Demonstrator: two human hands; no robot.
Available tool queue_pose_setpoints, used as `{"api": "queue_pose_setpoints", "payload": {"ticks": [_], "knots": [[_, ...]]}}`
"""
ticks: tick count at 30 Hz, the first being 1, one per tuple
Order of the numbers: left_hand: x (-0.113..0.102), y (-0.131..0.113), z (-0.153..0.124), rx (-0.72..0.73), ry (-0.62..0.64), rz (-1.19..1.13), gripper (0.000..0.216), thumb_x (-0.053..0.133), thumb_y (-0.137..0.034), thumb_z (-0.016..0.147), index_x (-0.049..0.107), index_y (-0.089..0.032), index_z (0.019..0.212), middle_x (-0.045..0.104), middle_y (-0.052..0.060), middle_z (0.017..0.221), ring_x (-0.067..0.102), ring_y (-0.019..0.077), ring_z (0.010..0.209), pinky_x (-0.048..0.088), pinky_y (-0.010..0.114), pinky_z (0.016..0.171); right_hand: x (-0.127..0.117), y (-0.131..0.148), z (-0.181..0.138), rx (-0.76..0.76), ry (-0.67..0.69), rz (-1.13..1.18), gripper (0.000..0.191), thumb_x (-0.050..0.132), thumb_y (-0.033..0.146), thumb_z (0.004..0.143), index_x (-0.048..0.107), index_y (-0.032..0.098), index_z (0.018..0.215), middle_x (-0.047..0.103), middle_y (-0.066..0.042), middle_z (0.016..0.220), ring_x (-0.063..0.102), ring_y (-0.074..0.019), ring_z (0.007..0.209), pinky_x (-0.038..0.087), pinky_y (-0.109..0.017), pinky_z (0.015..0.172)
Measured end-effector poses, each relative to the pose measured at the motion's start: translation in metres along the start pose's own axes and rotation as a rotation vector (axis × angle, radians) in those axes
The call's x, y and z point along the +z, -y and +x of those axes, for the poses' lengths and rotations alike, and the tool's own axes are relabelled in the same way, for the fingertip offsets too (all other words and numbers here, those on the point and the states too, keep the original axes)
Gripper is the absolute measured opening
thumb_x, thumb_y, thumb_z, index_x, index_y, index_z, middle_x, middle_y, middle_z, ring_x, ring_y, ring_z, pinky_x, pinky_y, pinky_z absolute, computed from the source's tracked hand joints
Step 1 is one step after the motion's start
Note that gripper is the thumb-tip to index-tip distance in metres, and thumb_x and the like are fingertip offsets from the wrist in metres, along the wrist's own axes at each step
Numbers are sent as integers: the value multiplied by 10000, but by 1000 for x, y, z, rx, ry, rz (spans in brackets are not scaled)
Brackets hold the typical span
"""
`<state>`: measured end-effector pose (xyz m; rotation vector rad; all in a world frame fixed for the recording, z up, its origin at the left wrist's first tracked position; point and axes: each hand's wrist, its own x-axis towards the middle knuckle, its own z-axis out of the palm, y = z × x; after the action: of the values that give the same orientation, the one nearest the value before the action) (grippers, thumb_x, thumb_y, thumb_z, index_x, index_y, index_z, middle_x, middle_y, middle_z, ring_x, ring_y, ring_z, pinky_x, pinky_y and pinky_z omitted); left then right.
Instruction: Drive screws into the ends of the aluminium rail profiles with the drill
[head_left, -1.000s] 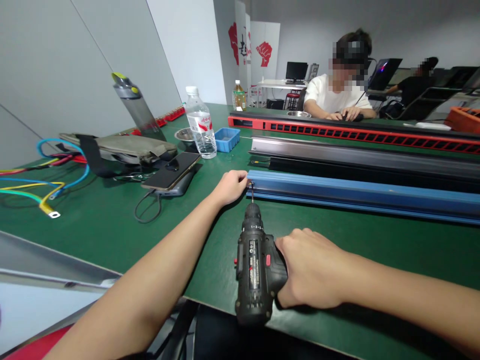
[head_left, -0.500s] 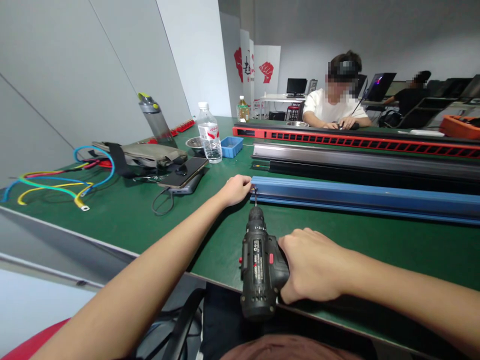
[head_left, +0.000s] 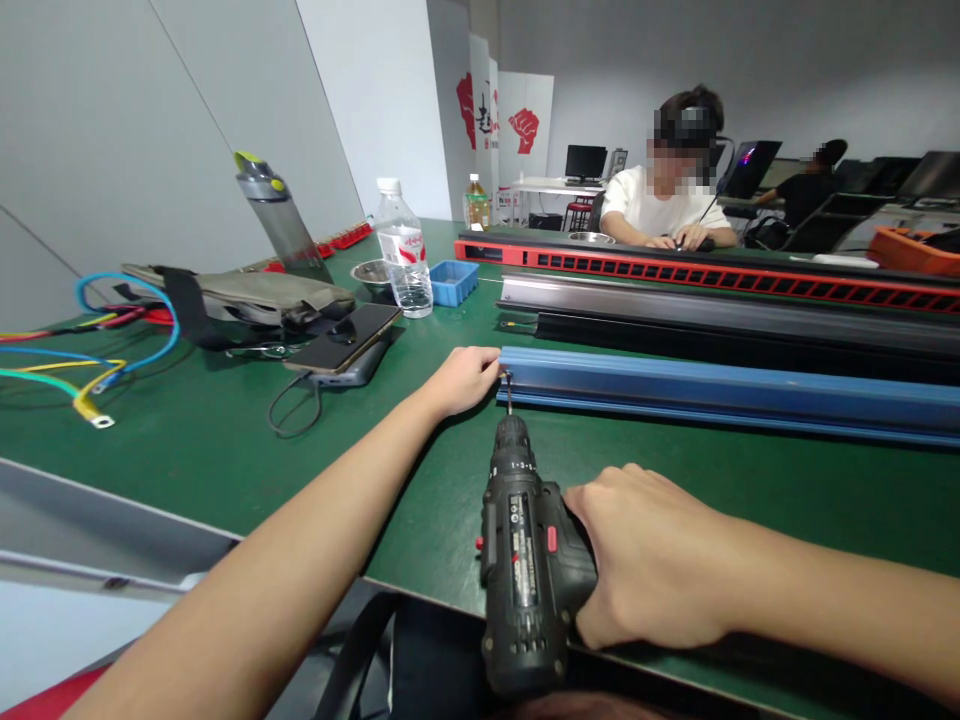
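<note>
1. My right hand (head_left: 649, 555) is wrapped tight around the grip of a black cordless drill (head_left: 525, 560), which lies low over the near edge of the green surface (head_left: 225, 450).
2. The drill's bit points away from me and meets the near left end of a long blue rail (head_left: 712, 392).
3. My left hand (head_left: 466, 378) is closed on that same end of the blue rail, fingers curled against it, just left of the bit.
4. Beyond the blue rail lie a black and silver rail (head_left: 712, 325) and then a red slotted rail (head_left: 712, 272), all running parallel to it.
5. Left of and beyond the blue rail's end stands a small blue tray (head_left: 452, 281); I cannot tell what is in it. Beside it stand a clear water bottle (head_left: 402, 250), holding a little water, and a metal bowl (head_left: 370, 272).
6. Further left of the blue rail are a phone (head_left: 345, 340) stacked on another device, a grey pouch (head_left: 247, 295), a tall grey bottle (head_left: 274, 215) and coloured cables (head_left: 90, 350).
7. Bare green surface lies open between the blue rail and the near edge.
8. Past the red rail, another person in a white shirt (head_left: 664, 205) sits working.
</note>
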<state>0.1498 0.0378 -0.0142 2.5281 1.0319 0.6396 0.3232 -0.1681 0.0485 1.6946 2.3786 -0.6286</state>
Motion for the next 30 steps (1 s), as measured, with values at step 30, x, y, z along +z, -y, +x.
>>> {"api": "queue_pose_setpoints", "payload": {"ticks": [30], "knots": [[-1, 5, 2, -44, 12, -54, 314, 398, -315, 859, 479, -185, 584, 529, -4, 590, 473, 142, 593, 338, 241, 602, 5, -2, 5, 5, 2, 20, 372, 721, 526, 554, 726, 199, 733, 694, -73, 652, 620, -225, 555, 346, -273, 458]]}}
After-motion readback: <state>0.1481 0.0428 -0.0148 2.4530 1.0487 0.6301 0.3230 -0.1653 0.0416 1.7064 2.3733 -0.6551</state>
